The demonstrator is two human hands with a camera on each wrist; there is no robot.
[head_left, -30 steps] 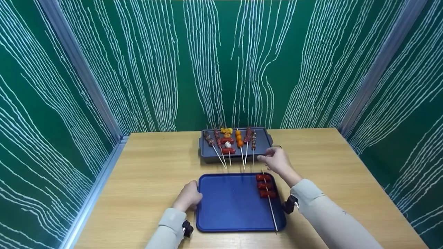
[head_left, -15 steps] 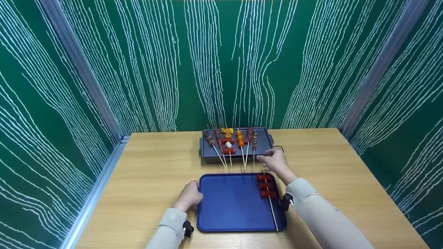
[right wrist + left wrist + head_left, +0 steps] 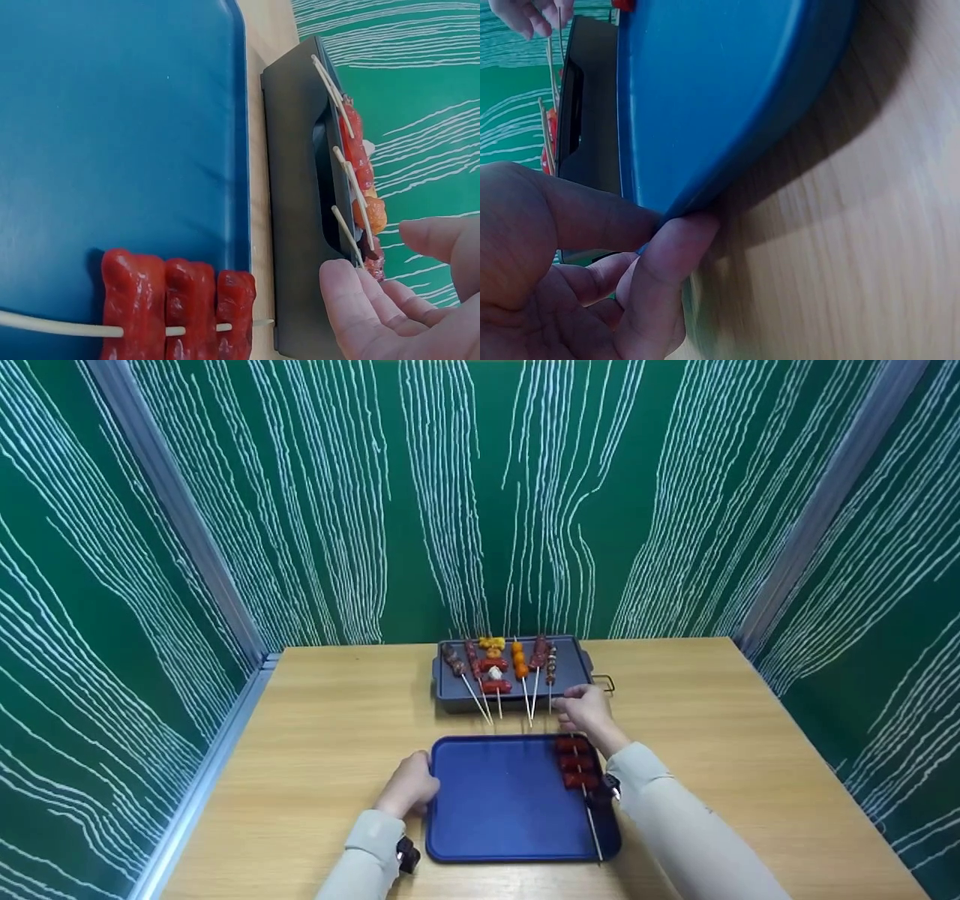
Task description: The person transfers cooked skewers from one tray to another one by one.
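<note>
My left hand (image 3: 409, 786) pinches the left rim of the blue tray (image 3: 502, 817) between thumb and finger, seen closely in the left wrist view. On the tray's right side lies a skewer of red sausage-like pieces (image 3: 577, 763), its stick pointing toward me. Beyond the tray, my right hand (image 3: 589, 714) hovers at the front right corner of the dark grill pan (image 3: 576, 664). Nearest to it is a thin skewer of small brownish pieces (image 3: 551, 666). In the right wrist view the thumb and fingers stand apart close to that skewer's stick (image 3: 346, 232), with nothing gripped.
Several other skewers lie on the pan, including one of orange balls (image 3: 519, 660) and one of mixed pieces (image 3: 494, 664). Their sticks overhang its front edge. A wire handle (image 3: 604, 683) juts from the pan's right side. Green walls with white lines enclose the wooden table (image 3: 322, 712).
My right hand has shifted slightly left and toward me, nearer the rightmost skewer's stick, uncovering the wire handle. The left hand and tray have stayed in place.
</note>
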